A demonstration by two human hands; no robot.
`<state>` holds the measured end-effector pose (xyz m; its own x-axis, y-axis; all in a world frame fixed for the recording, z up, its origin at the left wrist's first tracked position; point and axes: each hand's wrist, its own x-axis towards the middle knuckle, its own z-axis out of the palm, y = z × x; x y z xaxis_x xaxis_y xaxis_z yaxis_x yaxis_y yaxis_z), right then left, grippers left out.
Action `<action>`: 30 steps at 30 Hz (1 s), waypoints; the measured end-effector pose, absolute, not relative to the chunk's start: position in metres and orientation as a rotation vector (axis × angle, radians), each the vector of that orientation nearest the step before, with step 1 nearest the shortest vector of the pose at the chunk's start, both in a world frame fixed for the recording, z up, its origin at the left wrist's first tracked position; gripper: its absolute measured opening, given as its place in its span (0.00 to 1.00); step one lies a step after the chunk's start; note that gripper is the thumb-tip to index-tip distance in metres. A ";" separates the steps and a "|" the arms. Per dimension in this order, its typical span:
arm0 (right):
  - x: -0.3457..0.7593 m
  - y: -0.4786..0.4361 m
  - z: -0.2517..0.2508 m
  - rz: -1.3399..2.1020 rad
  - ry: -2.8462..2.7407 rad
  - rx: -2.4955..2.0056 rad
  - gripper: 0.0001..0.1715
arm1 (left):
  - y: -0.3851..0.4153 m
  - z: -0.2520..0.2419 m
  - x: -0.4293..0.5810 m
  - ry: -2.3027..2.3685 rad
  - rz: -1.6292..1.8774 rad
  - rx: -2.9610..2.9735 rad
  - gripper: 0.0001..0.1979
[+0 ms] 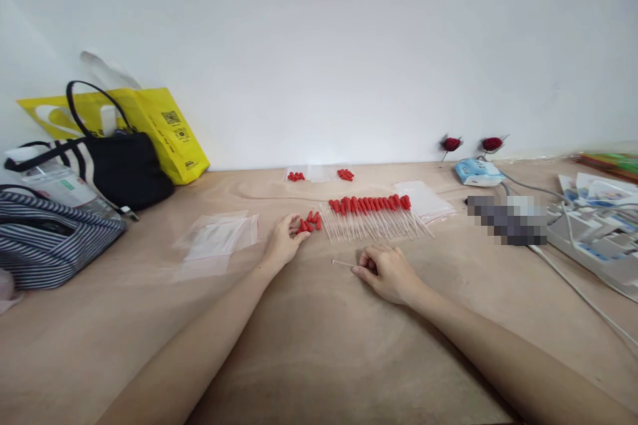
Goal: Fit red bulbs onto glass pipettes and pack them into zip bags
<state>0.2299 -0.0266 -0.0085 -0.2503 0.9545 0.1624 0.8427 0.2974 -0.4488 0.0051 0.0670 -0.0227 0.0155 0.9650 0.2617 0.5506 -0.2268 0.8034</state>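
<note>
On the wooden table, my left hand (284, 239) reaches into a small pile of red teardrop-shaped pieces (310, 220). Its thumb and fingers are apart, with the nearest red pieces between them. My right hand (386, 272) pinches a thin pale stick (341, 262), whose free end points left. Beyond the hands lies a row of similar thin sticks (369, 226), side by side. Many of those carry a red tip (366, 204) at the far end, while the sticks at the left of the row show bare ends.
Clear zip bags (214, 242) lie left of my left hand; another bag (423, 199) is behind the row. Small red groups (296, 176) rest on bags near the wall. Bags, including a yellow one (169, 139), stand left. A wipes pack (478, 172) and cables (578, 279) lie right.
</note>
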 end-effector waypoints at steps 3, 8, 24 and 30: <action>0.231 -0.027 -0.010 0.358 -2.171 -1.610 0.09 | 0.067 -0.023 0.003 1.550 1.147 1.734 0.20; 0.232 -0.026 -0.012 0.355 -2.160 -1.601 0.09 | 0.068 -0.025 -0.001 1.589 1.198 1.647 0.19; 0.233 -0.030 -0.013 0.079 -2.272 -1.464 0.11 | 0.037 -0.017 -0.008 1.612 1.430 1.948 0.07; 0.232 -0.028 -0.015 0.210 -2.303 -1.407 0.08 | -0.007 -0.012 -0.005 1.167 0.828 2.403 0.08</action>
<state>0.2324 -0.0281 -0.0150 -0.3921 0.8759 0.2813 0.8106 0.4735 -0.3445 -0.0047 -0.0074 -0.0117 0.4918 0.7961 0.3527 0.5961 -0.6031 0.5300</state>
